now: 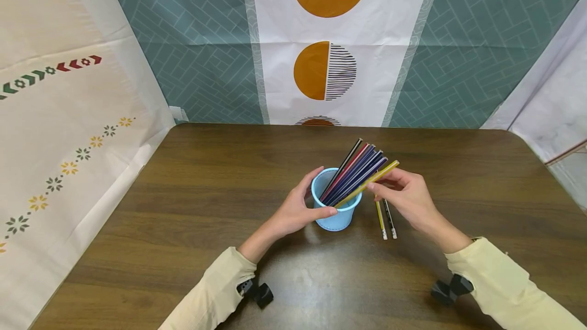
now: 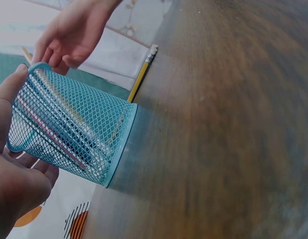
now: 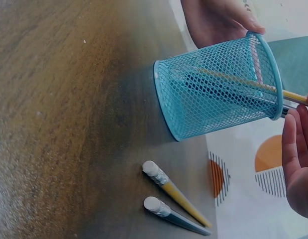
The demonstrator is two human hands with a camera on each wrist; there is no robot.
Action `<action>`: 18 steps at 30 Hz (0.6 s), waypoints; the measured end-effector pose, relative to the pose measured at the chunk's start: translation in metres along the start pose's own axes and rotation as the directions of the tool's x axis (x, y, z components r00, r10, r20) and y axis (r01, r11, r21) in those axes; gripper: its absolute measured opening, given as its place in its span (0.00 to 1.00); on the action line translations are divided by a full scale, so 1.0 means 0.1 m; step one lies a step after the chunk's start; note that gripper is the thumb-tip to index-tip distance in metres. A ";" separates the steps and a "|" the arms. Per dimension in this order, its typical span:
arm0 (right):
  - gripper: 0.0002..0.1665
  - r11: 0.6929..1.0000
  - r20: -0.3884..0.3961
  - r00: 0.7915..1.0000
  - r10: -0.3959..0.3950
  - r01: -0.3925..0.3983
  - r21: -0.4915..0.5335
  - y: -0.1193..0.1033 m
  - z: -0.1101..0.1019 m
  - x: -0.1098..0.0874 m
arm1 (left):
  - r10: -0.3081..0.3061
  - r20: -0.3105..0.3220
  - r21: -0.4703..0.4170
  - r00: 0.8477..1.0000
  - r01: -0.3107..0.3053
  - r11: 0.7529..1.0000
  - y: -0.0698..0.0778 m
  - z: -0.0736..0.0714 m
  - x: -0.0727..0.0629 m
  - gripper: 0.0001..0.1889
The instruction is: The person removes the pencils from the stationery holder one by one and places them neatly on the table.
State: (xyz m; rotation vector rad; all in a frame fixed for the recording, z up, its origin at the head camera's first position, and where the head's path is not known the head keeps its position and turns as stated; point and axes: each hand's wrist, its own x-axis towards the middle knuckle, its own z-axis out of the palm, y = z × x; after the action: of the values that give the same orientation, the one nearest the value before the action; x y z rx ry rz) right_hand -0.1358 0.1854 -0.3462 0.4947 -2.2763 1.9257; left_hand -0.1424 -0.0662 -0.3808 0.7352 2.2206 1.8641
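A light blue mesh pencil cup stands on the table, several dark, blue and red pencils leaning out of it to the right. My left hand grips the cup from the left, thumb at the near rim and fingers round the far side. At the cup's right, my right hand pinches a yellow pencil whose lower end is inside the cup. In the right wrist view this pencil passes over the rim, its upper end hidden by the fingers.
Beside the cup, partly under my right hand, lie a yellow pencil and a black pencil with white erasers. The brown wooden table ends at a patterned cloth behind; another cloth hangs at the left.
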 end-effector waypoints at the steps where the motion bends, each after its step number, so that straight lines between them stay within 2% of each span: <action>1: 0.11 1.000 -0.005 1.000 -0.003 0.003 -0.001 -0.01 -0.01 0.00 | 0.000 0.000 -0.002 1.000 0.000 1.000 0.00 0.00 0.00 0.46; 8: 0.06 0.999 -0.019 0.999 -0.040 0.040 -0.006 -0.06 -0.04 -0.02 | 0.000 -0.005 -0.004 1.000 0.000 1.000 0.00 0.01 0.00 0.46; 15: 0.09 0.992 -0.016 0.996 -0.093 0.094 0.086 -0.15 -0.07 -0.03 | -0.016 -0.005 0.002 1.000 0.016 1.000 0.00 0.01 0.00 0.46; 18: 0.10 0.990 -0.015 0.994 -0.110 0.111 0.084 -0.19 -0.08 -0.03 | -0.018 -0.010 0.007 1.000 0.018 1.000 0.01 0.01 0.00 0.46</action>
State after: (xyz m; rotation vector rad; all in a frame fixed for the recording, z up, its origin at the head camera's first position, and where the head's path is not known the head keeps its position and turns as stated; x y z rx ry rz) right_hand -0.1275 0.1911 -0.3281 0.6056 -2.1193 1.9721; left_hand -0.1414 -0.0655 -0.3803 0.7060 2.2334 1.8559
